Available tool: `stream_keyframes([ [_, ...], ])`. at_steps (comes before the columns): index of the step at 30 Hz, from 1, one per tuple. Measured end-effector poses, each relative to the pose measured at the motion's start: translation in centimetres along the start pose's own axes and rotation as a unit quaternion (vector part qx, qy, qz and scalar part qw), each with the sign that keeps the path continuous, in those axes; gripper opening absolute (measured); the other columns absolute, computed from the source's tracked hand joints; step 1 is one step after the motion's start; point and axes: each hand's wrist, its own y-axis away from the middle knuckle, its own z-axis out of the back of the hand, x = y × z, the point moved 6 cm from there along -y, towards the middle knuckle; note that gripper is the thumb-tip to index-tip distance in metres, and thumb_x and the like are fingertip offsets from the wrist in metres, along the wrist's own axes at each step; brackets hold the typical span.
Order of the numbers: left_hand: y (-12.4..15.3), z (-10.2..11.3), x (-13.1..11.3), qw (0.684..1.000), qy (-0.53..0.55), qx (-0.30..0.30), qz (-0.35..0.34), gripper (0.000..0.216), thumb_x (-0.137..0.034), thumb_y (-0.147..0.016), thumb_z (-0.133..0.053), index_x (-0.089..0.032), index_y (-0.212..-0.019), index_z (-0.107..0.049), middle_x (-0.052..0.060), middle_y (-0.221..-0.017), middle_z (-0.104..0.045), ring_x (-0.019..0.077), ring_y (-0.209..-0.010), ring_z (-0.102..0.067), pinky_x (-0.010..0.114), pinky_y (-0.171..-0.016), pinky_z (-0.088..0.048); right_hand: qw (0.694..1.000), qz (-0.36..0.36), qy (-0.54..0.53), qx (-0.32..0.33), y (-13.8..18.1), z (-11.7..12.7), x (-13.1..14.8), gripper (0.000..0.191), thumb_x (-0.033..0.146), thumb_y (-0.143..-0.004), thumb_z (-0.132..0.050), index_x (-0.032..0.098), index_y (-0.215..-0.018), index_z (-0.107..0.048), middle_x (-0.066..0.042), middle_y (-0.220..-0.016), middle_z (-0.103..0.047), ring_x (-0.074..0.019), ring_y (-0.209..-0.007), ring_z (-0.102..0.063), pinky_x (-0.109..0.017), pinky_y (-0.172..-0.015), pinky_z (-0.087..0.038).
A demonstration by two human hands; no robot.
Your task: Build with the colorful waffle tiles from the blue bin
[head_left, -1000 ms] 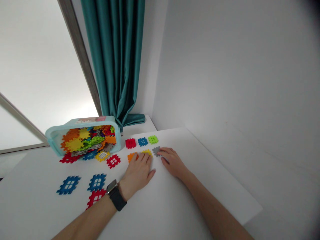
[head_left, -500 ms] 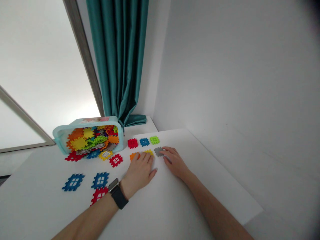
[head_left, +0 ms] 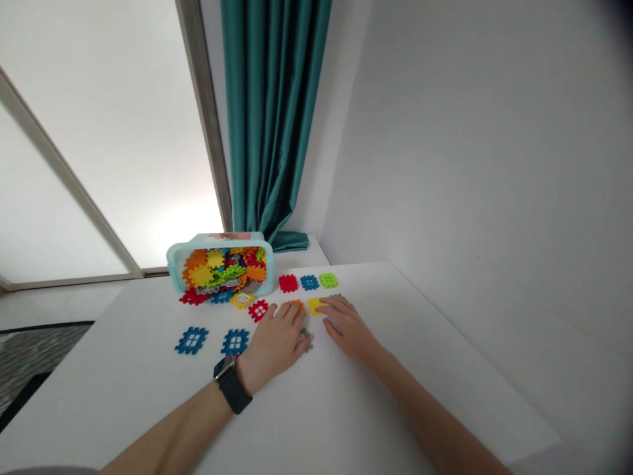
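My left hand (head_left: 281, 335), with a dark watch on its wrist, lies palm down with fingers stretched out. Its fingertips rest at an orange notched tile (head_left: 297, 305), partly covered. A grey tile (head_left: 307, 342) shows beside and under its thumb. My right hand (head_left: 352, 332) is open and slightly curved, its fingertips at the right edge of a yellow tile (head_left: 315, 306). Another grey piece peeks out behind its fingers, mostly hidden. Behind the hands, a red tile (head_left: 288, 284), a blue tile (head_left: 309, 282) and a lime green tile (head_left: 328, 280) form a row.
A light blue tub (head_left: 270, 274) lies on its side at the back left, with colourful tiles spilling out. Blue window tiles (head_left: 192, 340) and a red window tile (head_left: 258, 311) lie left of my hands. A wall (head_left: 469, 165) borders the table's right side; a green curtain (head_left: 271, 132) hangs behind.
The view has turned left, so the table's things sit further right. Relative to the tiles, both hands have shifted left; my right hand moved from the grey tile to the yellow one.
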Motion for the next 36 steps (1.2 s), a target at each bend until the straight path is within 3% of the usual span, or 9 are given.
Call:
stream_keyframes([
  [7, 3.7, 0.8, 3.2, 0.999, -0.004, -0.01, 0.03, 0.049, -0.046, -0.098, -0.051, -0.015, -0.136, -0.054, 0.015, -0.138, -0.059, 0.032, -0.128, -0.051, 0.049, -0.109, -0.036, 0.999, 0.032, -0.02, 0.035, -1.6, -1.7, 4.6, 0.036, 0.011, -0.091, -0.052, 0.024, -0.12, -0.067, -0.01, -0.129, -0.066, -0.0264, -0.122, -0.057, -0.05, -0.108, -0.044],
  [20, 10.5, 1.7, 9.5, 0.997, 0.006, -0.037, 0.073, 0.038, -0.036, -0.097, -0.054, -0.02, -0.13, -0.056, 0.013, -0.131, -0.062, 0.0306, -0.12, -0.057, 0.047, -0.101, -0.041, 0.988, 0.113, -0.068, 0.08, -5.1, -5.7, 11.6, 0.034, 0.006, -0.088, -0.055, 0.022, -0.116, -0.066, -0.008, -0.122, -0.068, -0.0255, -0.115, -0.057, -0.047, -0.101, -0.046],
  [29, 13.0, 1.4, 13.2, 0.992, 0.02, -0.089, 0.089, 0.031, -0.034, -0.095, -0.056, -0.02, -0.123, -0.061, 0.013, -0.122, -0.065, 0.0303, -0.112, -0.059, 0.048, -0.097, -0.044, 0.986, 0.118, -0.056, 0.1, -6.6, -7.2, 14.0, 0.029, 0.012, -0.092, -0.058, 0.023, -0.117, -0.066, -0.007, -0.115, -0.068, -0.0245, -0.11, -0.058, -0.045, -0.099, -0.046],
  [36, 14.0, 0.6, 15.1, 0.987, 0.125, -0.071, 0.067, 0.034, -0.032, -0.096, -0.055, -0.022, -0.127, -0.061, 0.011, -0.129, -0.063, 0.028, -0.12, -0.057, 0.045, -0.1, -0.047, 0.986, 0.112, -0.042, 0.114, -6.7, -7.4, 15.5, 0.029, 0.01, -0.09, -0.06, 0.022, -0.115, -0.067, -0.007, -0.116, -0.068, -0.0245, -0.111, -0.058, -0.044, -0.098, -0.046],
])
